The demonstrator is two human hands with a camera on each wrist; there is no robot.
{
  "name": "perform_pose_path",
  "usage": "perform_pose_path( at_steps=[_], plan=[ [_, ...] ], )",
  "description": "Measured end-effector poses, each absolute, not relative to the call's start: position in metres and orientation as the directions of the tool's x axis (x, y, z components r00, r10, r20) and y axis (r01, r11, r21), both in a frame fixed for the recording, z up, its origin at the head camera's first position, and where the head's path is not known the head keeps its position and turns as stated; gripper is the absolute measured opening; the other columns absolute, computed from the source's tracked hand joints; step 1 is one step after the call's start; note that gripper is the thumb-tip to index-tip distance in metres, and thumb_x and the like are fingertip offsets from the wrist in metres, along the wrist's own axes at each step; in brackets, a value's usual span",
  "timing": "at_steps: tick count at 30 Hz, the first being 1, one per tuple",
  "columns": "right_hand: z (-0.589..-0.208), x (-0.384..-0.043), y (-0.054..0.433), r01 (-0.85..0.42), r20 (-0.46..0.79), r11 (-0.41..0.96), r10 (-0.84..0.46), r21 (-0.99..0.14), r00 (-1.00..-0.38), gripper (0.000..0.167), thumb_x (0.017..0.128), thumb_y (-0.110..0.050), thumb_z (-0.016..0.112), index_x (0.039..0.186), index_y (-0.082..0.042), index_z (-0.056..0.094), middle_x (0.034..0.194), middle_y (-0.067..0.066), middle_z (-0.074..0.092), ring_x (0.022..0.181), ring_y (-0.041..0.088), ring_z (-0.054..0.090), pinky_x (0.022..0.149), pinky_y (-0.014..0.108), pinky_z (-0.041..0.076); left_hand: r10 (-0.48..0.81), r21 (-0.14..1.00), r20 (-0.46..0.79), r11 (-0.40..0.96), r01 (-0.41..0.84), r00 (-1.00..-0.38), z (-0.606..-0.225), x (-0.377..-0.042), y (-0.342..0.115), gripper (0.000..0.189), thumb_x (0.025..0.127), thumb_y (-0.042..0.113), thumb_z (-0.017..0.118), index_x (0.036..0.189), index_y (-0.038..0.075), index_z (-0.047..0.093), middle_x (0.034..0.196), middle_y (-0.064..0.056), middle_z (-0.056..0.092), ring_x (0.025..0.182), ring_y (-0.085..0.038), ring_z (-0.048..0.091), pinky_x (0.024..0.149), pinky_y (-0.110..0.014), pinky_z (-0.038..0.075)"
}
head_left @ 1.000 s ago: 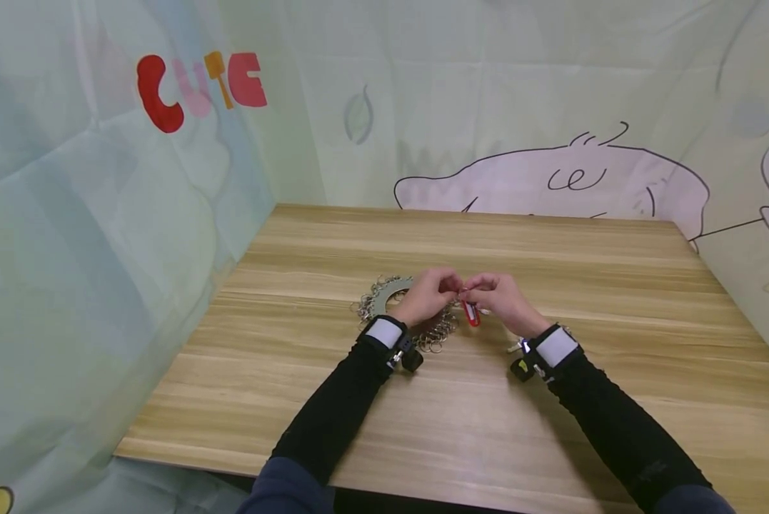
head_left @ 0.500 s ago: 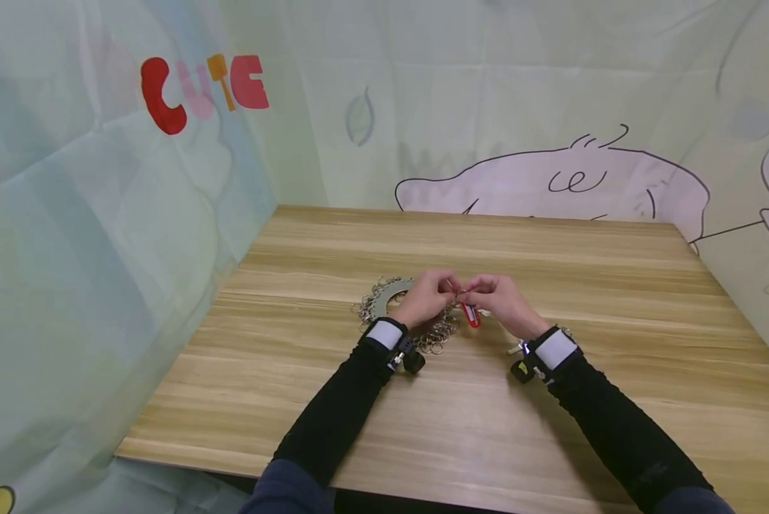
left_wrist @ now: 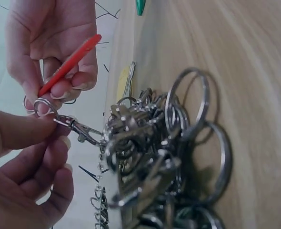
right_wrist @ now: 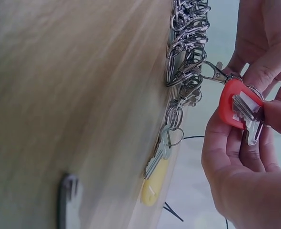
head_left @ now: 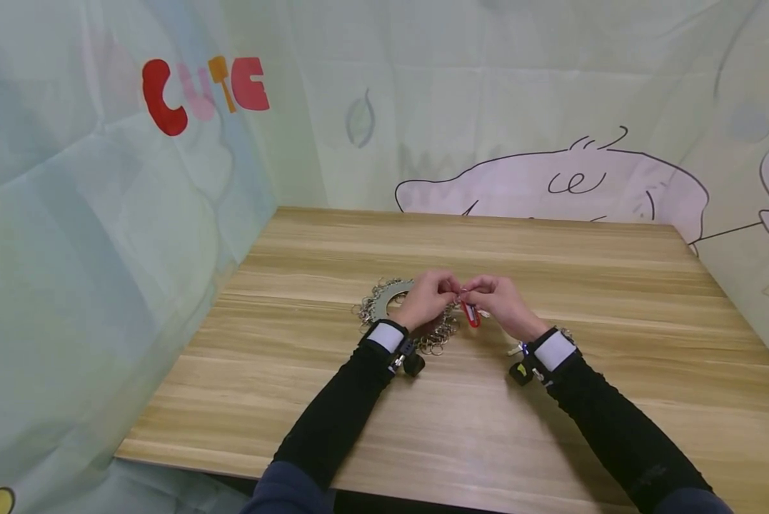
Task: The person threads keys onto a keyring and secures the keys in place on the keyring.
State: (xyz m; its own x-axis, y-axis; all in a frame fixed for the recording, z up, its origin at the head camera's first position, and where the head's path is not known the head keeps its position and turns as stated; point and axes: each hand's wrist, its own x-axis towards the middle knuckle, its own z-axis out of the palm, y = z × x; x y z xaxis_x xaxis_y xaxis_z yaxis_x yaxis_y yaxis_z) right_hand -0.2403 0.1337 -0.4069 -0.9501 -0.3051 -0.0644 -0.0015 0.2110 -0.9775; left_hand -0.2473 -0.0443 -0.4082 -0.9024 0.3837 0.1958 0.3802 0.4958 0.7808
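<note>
A flat grey ring (head_left: 381,303), hung with many metal clasps and split rings, lies on the table. At its right edge my left hand (head_left: 425,298) pinches a metal swivel clasp (left_wrist: 78,129) by its split-ring end. The clasp still hooks onto the hanging hardware. Fingertips close to it, my right hand (head_left: 501,303) holds the key ring (left_wrist: 44,106) of a red key tag (right_wrist: 227,110). A silver key (right_wrist: 245,109) hangs over the tag's face. The two rings overlap between my fingertips, and whether they are linked I cannot tell.
A yellow key tag (right_wrist: 155,188) with a key (right_wrist: 157,155) hangs from the clustered clasps (left_wrist: 140,143). A notched grey metal piece (right_wrist: 73,202) lies on the wooden table (head_left: 281,371). A green object (left_wrist: 140,6) shows farther off. A printed cloth backdrop (head_left: 358,86) borders the table.
Both hands stay at nearly the same spot, with only small finger movements at the rings. The red key tag still hangs below the fingertips.
</note>
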Motion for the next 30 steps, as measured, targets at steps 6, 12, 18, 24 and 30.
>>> perform_pose_path(
  at_steps=[6, 12, 18, 24, 30],
  plan=[
    [-0.4063, -0.2391, 0.1325, -0.025, -0.047, 0.225, -0.311, -0.974, -0.949, 0.025, 0.088, -0.005, 0.063, 0.108, 0.010, 0.060, 0.080, -0.016, 0.069, 0.081, 0.003, 0.064, 0.074, 0.018, 0.051, 0.354, 0.786, 0.174, 0.512, 0.346, -0.919, -0.4069, -0.2463, -0.0436, 0.012, 0.084, -0.005, 0.062, 0.091, 0.003, 0.067, 0.079, -0.012, 0.069, 0.066, -0.011, 0.059, 0.061, -0.017, 0.045],
    [-0.4061, -0.2401, 0.1313, 0.019, -0.076, 0.186, -0.302, -0.982, -0.950, 0.023, 0.089, -0.003, 0.061, 0.108, 0.010, 0.059, 0.082, -0.013, 0.069, 0.080, 0.003, 0.064, 0.074, 0.019, 0.052, 0.358, 0.778, 0.168, 0.525, 0.346, -0.919, -0.4064, -0.2469, -0.0423, 0.012, 0.085, -0.003, 0.063, 0.092, 0.004, 0.068, 0.082, -0.010, 0.070, 0.070, -0.012, 0.060, 0.065, -0.018, 0.046],
    [-0.4052, -0.2424, 0.1325, 0.089, -0.138, 0.180, -0.279, -0.980, -0.950, 0.023, 0.090, -0.006, 0.061, 0.109, 0.006, 0.058, 0.085, -0.009, 0.068, 0.080, 0.004, 0.063, 0.072, 0.020, 0.051, 0.366, 0.756, 0.185, 0.539, 0.370, -0.912, -0.4084, -0.2483, -0.0417, 0.009, 0.087, 0.001, 0.063, 0.094, 0.006, 0.067, 0.088, -0.009, 0.071, 0.078, -0.015, 0.064, 0.071, -0.021, 0.049],
    [-0.4033, -0.2414, 0.1332, 0.091, -0.144, 0.192, -0.282, -0.977, -0.948, 0.025, 0.090, -0.007, 0.061, 0.110, 0.006, 0.058, 0.086, -0.009, 0.068, 0.080, 0.006, 0.063, 0.073, 0.021, 0.050, 0.347, 0.747, 0.204, 0.550, 0.375, -0.915, -0.4088, -0.2488, -0.0416, 0.009, 0.086, 0.001, 0.064, 0.092, 0.007, 0.067, 0.082, -0.011, 0.071, 0.070, -0.014, 0.062, 0.063, -0.019, 0.046],
    [-0.4034, -0.2390, 0.1312, 0.045, -0.105, 0.206, -0.289, -0.978, -0.951, 0.024, 0.090, -0.004, 0.060, 0.110, 0.008, 0.058, 0.083, -0.012, 0.068, 0.081, 0.004, 0.063, 0.073, 0.019, 0.051, 0.319, 0.764, 0.181, 0.549, 0.338, -0.930, -0.4094, -0.2490, -0.0394, 0.009, 0.084, -0.001, 0.064, 0.090, 0.004, 0.067, 0.082, -0.011, 0.070, 0.069, -0.011, 0.060, 0.061, -0.016, 0.044]
  ],
)
